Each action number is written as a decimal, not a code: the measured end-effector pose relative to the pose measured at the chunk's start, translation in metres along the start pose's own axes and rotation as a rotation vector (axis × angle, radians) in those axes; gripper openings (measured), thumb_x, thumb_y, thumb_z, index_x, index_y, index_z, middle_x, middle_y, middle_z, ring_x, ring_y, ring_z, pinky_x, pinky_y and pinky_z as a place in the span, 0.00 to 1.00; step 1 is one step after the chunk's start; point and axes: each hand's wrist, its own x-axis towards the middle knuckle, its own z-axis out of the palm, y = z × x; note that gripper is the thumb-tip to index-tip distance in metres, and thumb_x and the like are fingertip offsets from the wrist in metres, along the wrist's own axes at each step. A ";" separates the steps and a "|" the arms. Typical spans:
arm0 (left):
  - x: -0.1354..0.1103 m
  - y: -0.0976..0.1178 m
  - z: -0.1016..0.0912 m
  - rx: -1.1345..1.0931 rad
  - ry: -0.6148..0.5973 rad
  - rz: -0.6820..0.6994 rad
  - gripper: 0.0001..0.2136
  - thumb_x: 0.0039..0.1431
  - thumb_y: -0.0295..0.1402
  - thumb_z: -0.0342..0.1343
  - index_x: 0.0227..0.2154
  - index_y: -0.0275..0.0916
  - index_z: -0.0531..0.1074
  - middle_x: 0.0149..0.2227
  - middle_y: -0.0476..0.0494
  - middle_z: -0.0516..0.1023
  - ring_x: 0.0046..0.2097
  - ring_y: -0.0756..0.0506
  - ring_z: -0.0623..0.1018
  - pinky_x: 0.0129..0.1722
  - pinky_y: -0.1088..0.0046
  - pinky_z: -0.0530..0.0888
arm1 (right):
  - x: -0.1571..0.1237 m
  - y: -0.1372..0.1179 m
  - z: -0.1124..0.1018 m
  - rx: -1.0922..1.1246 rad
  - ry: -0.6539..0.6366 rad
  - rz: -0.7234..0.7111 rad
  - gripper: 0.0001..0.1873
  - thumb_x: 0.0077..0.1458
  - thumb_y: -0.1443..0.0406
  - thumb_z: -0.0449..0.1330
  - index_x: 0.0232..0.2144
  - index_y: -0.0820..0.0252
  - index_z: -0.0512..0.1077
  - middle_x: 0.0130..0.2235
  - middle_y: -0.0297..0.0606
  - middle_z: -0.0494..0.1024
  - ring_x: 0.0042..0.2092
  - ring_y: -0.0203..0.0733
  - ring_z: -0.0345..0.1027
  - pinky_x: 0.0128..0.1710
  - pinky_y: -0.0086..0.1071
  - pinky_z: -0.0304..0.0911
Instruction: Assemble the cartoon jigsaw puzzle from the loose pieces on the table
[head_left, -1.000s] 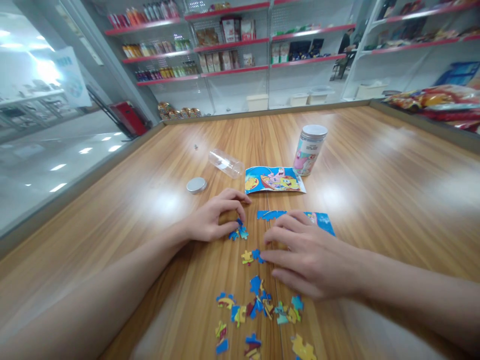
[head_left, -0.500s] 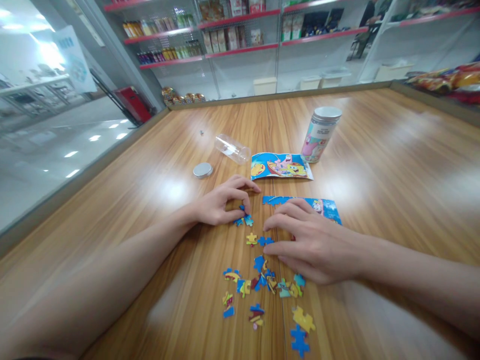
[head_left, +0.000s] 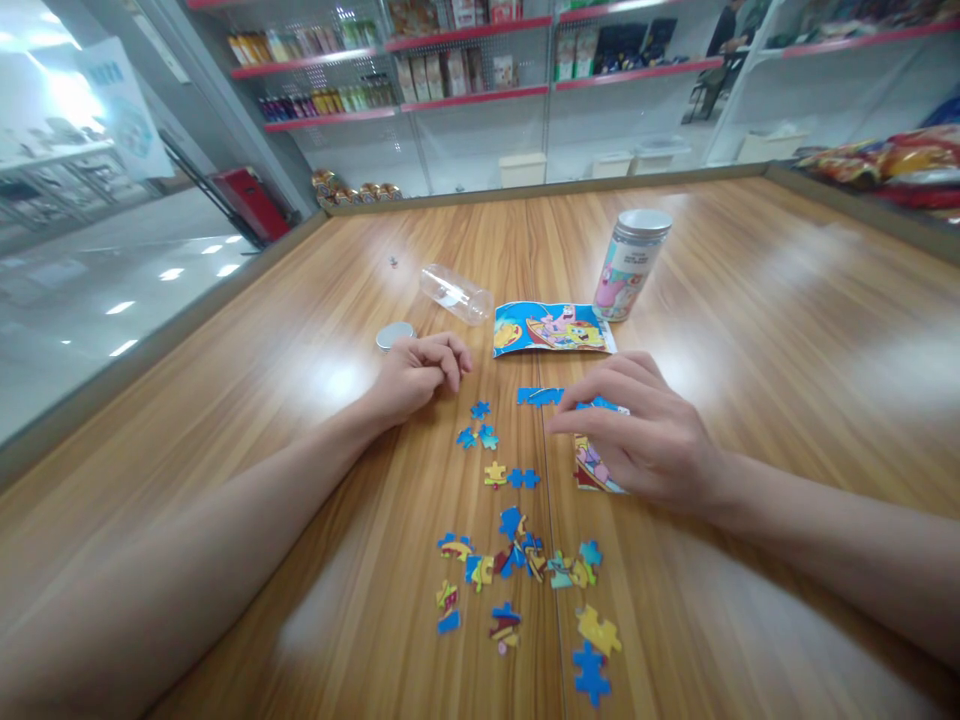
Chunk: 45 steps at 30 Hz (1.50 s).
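Note:
My left hand (head_left: 424, 375) is above the table beside the round silver lid (head_left: 394, 335), its fingers loosely curled in with nothing seen in them. Just below it lie blue puzzle pieces (head_left: 480, 437). My right hand (head_left: 649, 430) hovers over the partly joined puzzle (head_left: 592, 465), fingers stretched out and apart; it covers much of the puzzle's right side. A blue joined strip (head_left: 540, 397) shows left of its fingertips. Yellow piece (head_left: 495, 474) and joined blue pieces (head_left: 523, 478) lie between the hands. Nearer me are several loose mixed pieces (head_left: 517, 550).
A printed picture card (head_left: 555, 328) lies beyond the puzzle. Behind its right end stands a cartoon-printed can (head_left: 632, 265) with a silver lid. A clear plastic jar (head_left: 455, 294) lies on its side. Raised edging (head_left: 555, 188) borders the table, with shelves (head_left: 472, 98) behind.
My left hand has lifted off the blue pieces and drawn back up and left, its fingers curling. My right hand has moved up and away from me, uncovering the puzzle's lower part.

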 end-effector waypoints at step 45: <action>0.006 0.024 -0.016 0.182 -0.625 0.104 0.09 0.58 0.32 0.62 0.42 0.39 0.77 0.55 0.37 0.70 0.59 0.38 0.70 0.62 0.52 0.67 | -0.003 0.012 0.012 -0.108 -0.197 0.238 0.10 0.61 0.69 0.57 0.36 0.60 0.79 0.39 0.41 0.76 0.43 0.45 0.65 0.48 0.41 0.57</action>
